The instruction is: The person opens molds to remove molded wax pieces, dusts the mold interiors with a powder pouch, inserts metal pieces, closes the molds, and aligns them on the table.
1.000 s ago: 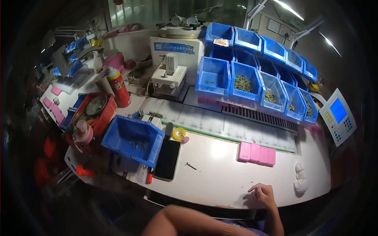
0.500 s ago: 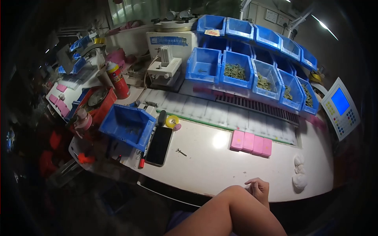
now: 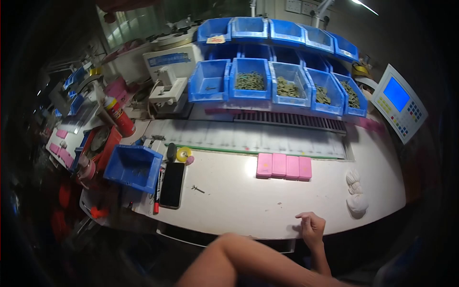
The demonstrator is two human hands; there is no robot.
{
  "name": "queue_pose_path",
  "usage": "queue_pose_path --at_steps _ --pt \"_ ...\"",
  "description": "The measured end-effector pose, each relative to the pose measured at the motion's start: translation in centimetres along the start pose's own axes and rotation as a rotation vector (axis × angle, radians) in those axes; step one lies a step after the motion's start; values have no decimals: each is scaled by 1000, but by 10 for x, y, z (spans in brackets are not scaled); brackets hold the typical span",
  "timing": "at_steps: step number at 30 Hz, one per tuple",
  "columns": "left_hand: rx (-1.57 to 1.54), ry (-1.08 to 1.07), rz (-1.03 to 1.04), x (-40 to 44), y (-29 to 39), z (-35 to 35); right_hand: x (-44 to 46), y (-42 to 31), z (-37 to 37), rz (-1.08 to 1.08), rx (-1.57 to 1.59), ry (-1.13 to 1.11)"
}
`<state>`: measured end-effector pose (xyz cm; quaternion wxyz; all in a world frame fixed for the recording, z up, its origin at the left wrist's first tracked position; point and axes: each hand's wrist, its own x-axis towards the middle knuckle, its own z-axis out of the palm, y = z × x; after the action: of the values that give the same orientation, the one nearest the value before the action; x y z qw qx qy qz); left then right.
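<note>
My right hand (image 3: 311,226) is at the table's front edge, its fingers curled in and one digit pointing left. Nothing shows in it. My left arm (image 3: 239,248) bends at the elbow and crosses in front of the right forearm; my left hand is out of view below. Beyond the right hand, several pink blocks (image 3: 285,166) stand in a row. A small branched metal-looking piece (image 3: 197,189) lies alone on the white tabletop (image 3: 239,205), right of a black phone (image 3: 172,185). To the right rests a bunched white cloth (image 3: 355,198).
Tiered blue bins (image 3: 209,85) stand at the back, several holding small greenish pieces (image 3: 288,88). A blue bin (image 3: 131,170), a red marker (image 3: 156,205) and a spray can (image 3: 120,117) are at left. A keypad panel with a blue screen (image 3: 399,98) stands at right.
The view has shifted, so the bins and table items appear further left. My left elbow is further left and my right forearm shows more. The table items seem unmoved.
</note>
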<state>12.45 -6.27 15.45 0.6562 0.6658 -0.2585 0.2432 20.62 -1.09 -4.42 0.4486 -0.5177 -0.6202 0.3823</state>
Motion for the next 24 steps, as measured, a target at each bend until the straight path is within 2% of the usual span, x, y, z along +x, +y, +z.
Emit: queue_pose_path --at_steps 1,2,3,4,5,6,7,8,9,10,12,13,14,17,18,19,20,21,23,24 --pt "122 99 -96 -13 -10 -7 -4 6 -6 5 3 15" --pt "474 505 6 -55 -64 -17 -13 17 -17 124 5 126" --pt "600 552 -229 -78 -36 -50 -21 31 -28 243 9 239" --pt "726 588 -468 -107 8 -87 -21 63 -39 -213 -165 320" --pt "605 866 -704 -148 7 -115 -28 56 -51 0 -112 266" --pt "712 999 -861 -187 11 -148 -28 53 -55 0 -143 280" --pt "776 1246 -986 -213 21 -171 -27 52 -58 -2 -175 291" --pt "1308 1286 -946 -272 7 -204 -24 51 -55 5 -175 306" --pt "1497 1372 -993 -304 12 -230 -18 50 -47 -102 -230 349" --pt "1835 1321 -902 -334 16 -256 -13 48 -41 -211 -285 392" --pt "1881 1393 -1398 -354 42 -309 -8 46 -41 -251 -396 426" --pt "1871 1459 -1435 -373 38 -326 -9 47 -41 -279 -511 423" --pt "1953 844 -1776 -433 33 -363 -9 48 -40 -285 -518 438" --pt "2056 1189 -1230 -465 42 -410 -9 42 -42 -279 -578 426" --pt "1930 1207 -1280 -467 51 -411 -8 40 -42 -266 -593 458" --pt "1930 1204 -1384 -445 58 -401 -7 37 -41 -274 -608 465" --pt "2146 1121 -1227 -478 52 -413 -6 36 -40 -282 -621 464" --pt "2143 1105 -1214 -497 54 -416 -6 35 -40 -272 -626 478" --pt "1833 1433 -1431 -507 55 -420 -5 36 -39 -294 -641 487" --pt "1831 1419 -1426 -507 49 -418 -5 36 -39 -285 -644 496"
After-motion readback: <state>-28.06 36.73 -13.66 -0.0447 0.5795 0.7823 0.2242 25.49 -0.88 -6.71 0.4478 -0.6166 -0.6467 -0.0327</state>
